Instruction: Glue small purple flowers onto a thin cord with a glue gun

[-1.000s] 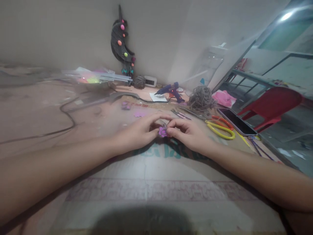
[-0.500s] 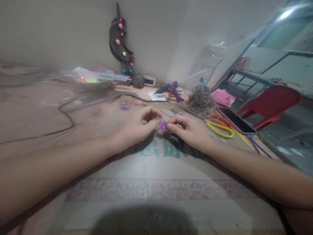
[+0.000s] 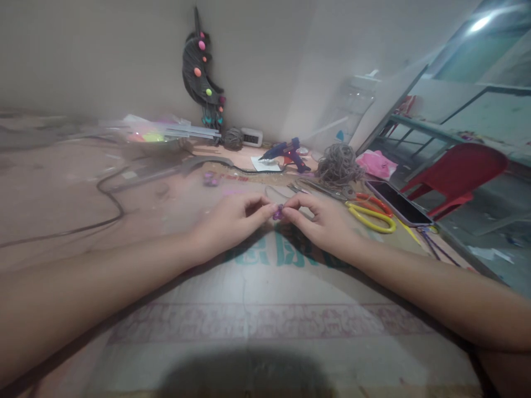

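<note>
Between my two hands is a small purple flower (image 3: 277, 212), partly covered by fingertips. My left hand (image 3: 244, 215) pinches it from the left with thumb and forefinger. From the right, my right hand (image 3: 312, 216) pinches its other edge. Both hands stay just above a printed cardboard sheet (image 3: 232, 320). A thin grey strand of yarn (image 3: 271, 193) shows behind the fingers. Farther back on the left lie more small purple pieces (image 3: 211, 178), too blurred to make out in detail.
Scissors with yellow and orange handles (image 3: 373, 218) and a phone (image 3: 398, 203) lie to the right. Behind stand a blue glue gun (image 3: 286, 152), a grey yarn bundle (image 3: 339, 163) and a small digital clock (image 3: 251, 137). A dark cord (image 3: 112, 190) crosses the left side.
My left fingertips have moved right onto the flower and now cover more of it. The flower has turned, so its open face shows less. The view has shifted slightly.
</note>
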`<state>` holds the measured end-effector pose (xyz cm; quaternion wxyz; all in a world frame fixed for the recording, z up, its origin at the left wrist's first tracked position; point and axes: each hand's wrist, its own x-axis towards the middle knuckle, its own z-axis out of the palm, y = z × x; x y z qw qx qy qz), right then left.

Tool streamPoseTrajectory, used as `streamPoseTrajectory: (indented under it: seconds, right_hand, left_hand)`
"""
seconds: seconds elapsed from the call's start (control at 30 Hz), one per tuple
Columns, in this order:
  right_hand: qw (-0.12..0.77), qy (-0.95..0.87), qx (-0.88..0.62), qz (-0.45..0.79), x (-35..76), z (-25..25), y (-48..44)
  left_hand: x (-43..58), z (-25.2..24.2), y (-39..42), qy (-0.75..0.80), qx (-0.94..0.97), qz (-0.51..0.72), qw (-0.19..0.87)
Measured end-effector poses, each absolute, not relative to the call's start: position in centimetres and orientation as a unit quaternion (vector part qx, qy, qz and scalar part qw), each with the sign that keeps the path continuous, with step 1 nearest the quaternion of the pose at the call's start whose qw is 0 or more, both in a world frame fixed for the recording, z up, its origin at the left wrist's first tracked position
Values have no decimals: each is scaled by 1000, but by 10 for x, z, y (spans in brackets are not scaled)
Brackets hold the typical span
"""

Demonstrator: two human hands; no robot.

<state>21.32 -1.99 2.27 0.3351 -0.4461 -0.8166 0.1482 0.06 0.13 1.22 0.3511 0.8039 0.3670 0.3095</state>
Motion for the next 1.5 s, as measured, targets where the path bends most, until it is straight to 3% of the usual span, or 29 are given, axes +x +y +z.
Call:
streamPoseTrajectory:
  seconds: [0.27,0.53,0.93,1.5]
  right_hand:
    - [331,-812,-446,182,214,23,-19]
    - [357,-723,-462,370,211,20,-14]
    - [353,-724,-512,297,208,26,-19]
    - [362,-726,-493,315,209,24,-19]
  left_hand:
    - [1,9,1,381,798,302,355]
    - [1,10,0,380,812,289,336]
    - [3,13,0,384,804,330,312]
    - [2,9,0,380,816,305,311]
